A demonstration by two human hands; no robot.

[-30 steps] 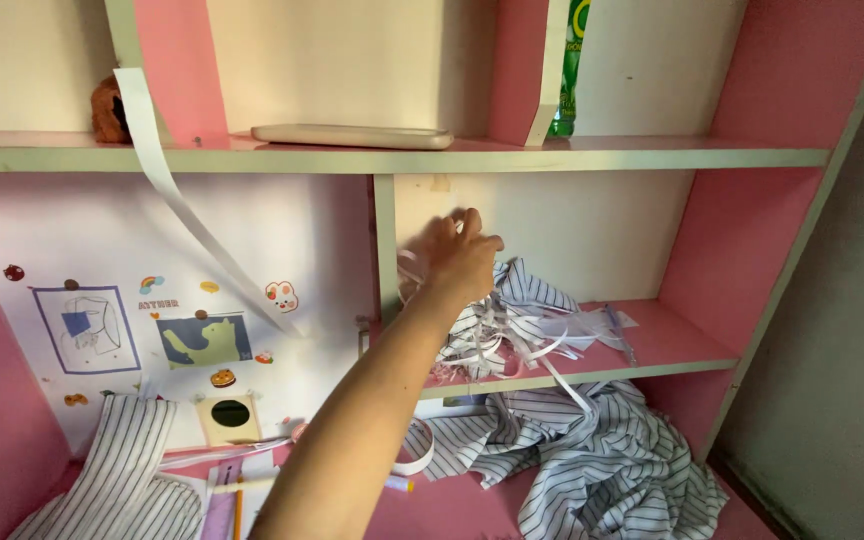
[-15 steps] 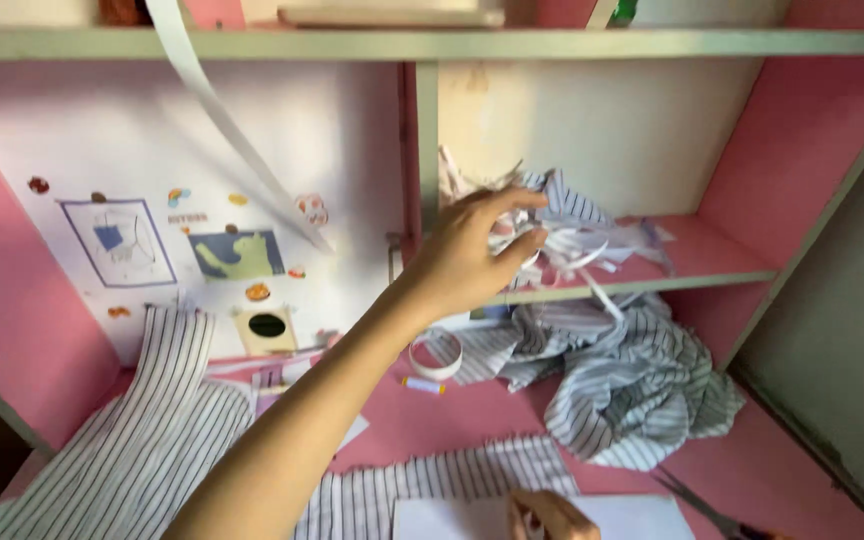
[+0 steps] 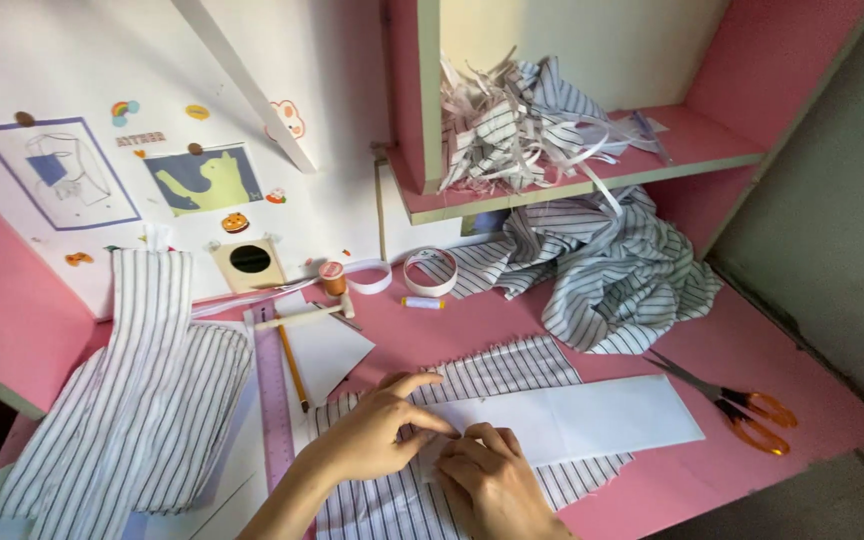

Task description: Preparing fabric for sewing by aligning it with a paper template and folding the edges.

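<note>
My left hand [image 3: 377, 430] and my right hand [image 3: 492, 480] meet low in the head view, fingertips pinching the left end of a long white paper strip [image 3: 592, 420]. The strip lies across a flat piece of striped cloth [image 3: 492, 375] on the pink desk [image 3: 732, 345]. Both hands press down on the paper and cloth, close together, thumbs almost touching.
Orange-handled scissors [image 3: 742, 405] lie right of the strip. A purple ruler [image 3: 274, 400], a pencil [image 3: 292, 365], white paper, tape rolls [image 3: 430, 270] and a thread spool [image 3: 331, 277] lie behind the hands. Striped garments sit left [image 3: 142, 400] and right [image 3: 612, 270]. Cloth scraps [image 3: 512, 130] fill the shelf.
My left arm has come down from the shelf scraps to the desk. The view has tilted down, and both hands now rest on the white strip.
</note>
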